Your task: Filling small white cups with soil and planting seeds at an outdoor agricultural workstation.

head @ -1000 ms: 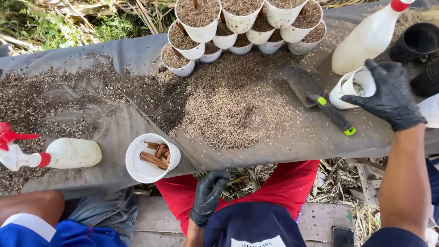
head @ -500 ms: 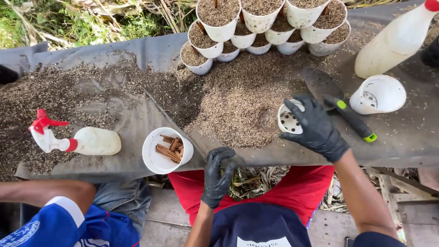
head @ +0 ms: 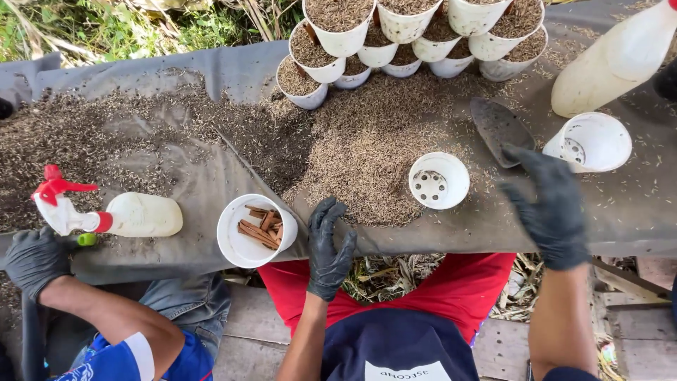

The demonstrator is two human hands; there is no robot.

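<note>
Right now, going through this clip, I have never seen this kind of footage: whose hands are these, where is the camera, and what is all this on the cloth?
The camera sits on a person's head and looks straight down at their own two hands, both in black gloves. The left hand rests at the near edge of a grey cloth, holding nothing. The right hand hovers over a trowel, its grip empty.

On the cloth lie a husk pile, an empty white pot with holes in its bottom, a second empty pot, a white bottle and a row of filled pots. A cup holds brown sticks. A spray bottle lies at the left.

The gloved hand at the lower left belongs to another person.
</note>
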